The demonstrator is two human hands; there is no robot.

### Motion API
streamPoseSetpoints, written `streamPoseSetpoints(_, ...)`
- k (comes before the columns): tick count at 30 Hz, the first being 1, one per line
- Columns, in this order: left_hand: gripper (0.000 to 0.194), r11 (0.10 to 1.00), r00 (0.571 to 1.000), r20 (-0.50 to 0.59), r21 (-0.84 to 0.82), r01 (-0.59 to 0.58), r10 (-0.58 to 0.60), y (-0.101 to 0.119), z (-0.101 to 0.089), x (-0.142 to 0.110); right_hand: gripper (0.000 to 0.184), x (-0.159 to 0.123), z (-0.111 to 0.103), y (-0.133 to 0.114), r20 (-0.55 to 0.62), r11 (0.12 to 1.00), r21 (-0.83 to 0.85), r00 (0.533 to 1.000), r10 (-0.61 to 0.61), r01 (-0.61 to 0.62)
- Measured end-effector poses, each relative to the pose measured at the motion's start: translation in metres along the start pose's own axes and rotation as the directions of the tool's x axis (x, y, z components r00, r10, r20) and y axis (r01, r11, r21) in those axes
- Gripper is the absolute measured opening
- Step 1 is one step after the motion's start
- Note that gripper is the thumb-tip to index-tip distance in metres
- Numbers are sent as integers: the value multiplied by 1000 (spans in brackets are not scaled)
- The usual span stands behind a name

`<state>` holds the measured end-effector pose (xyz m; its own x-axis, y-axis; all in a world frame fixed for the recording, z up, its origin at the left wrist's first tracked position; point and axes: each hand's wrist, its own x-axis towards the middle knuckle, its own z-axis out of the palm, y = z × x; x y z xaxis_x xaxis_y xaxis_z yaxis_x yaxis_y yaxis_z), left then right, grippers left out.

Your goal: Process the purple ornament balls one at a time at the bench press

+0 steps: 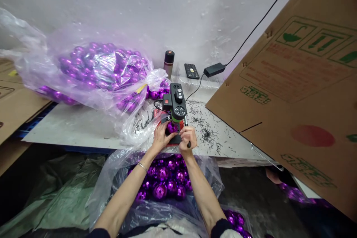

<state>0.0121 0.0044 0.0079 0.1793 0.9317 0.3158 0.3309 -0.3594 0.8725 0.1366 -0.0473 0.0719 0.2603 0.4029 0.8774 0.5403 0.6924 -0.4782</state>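
Note:
A small black bench drill press (177,100) with a red rocker switch stands on the worktable. Under its head sits a shiny purple ball (172,127), faceted like a mirror bauble. My left hand (161,136) grips that ball from the left, thumb along its near side. Wrapped round the machine's lever handle (189,144), at the right, is my right hand (187,137). The tool's tip is hidden behind the machine head and my fingers. Below my forearms, an open clear plastic bag (111,178) holds several more purple balls (160,190).
A large clear bag (106,67) of purple balls lies at the left. Dark shavings (206,134) litter the white tabletop (83,126). Behind stand a dark bottle (169,63), a phone (191,71) and a power adapter (214,70). A big cardboard box (292,93) blocks the right.

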Motion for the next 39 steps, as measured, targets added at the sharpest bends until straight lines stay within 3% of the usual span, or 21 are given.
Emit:
streamPoseSetpoints(6,63,999,999,-1,31,-41,41,-3,2,2,37,21,-2,-15,6,1000,-10,1000,16,-16)
streamPoseSetpoints(10,63,993,997,-16,85,-79,81,-2,3,6,42,63,-1,-40,9,961,-15,961,277,-277)
streamPoseSetpoints(12,63,987,993,-42,122,-106,112,0,2,1,45,78,-2,-49,31,938,-14,938,346,-345)
streamPoseSetpoints(14,64,976,984,-74,159,-150,163,4,-2,-15,45,82,-3,-52,42,934,-21,933,357,-356)
streamPoseSetpoints(17,66,952,972,-50,217,-214,230,7,-14,-58,45,75,-5,-49,48,951,-15,949,311,-310)
streamPoseSetpoints(20,68,930,952,162,221,-292,260,4,-30,-113,46,67,-6,-45,64,968,-9,966,251,-251)
streamPoseSetpoints(23,84,930,898,413,246,-271,153,-5,-44,-156,47,65,-6,-44,71,973,-15,970,231,-230)
streamPoseSetpoints(25,101,925,879,476,338,-173,-10,-13,-49,-174,46,66,-6,-44,70,976,-11,973,220,-219)
streamPoseSetpoints(27,104,900,872,462,432,-61,-162,-18,-48,-182,45,66,-6,-44,63,979,-3,977,202,-203)
streamPoseSetpoints(30,90,853,872,400,521,38,-283,-21,-36,-181,44,64,-6,-43,52,983,2,982,183,-184)
streamPoseSetpoints(35,73,774,882,365,633,-1,-298,-19,-13,-163,43,59,-5,-42,44,985,-20,984,175,-174)
streamPoseSetpoints(39,72,724,868,398,687,-69,-296,-20,-3,-153,41,58,-6,-41,56,986,17,985,162,-164)
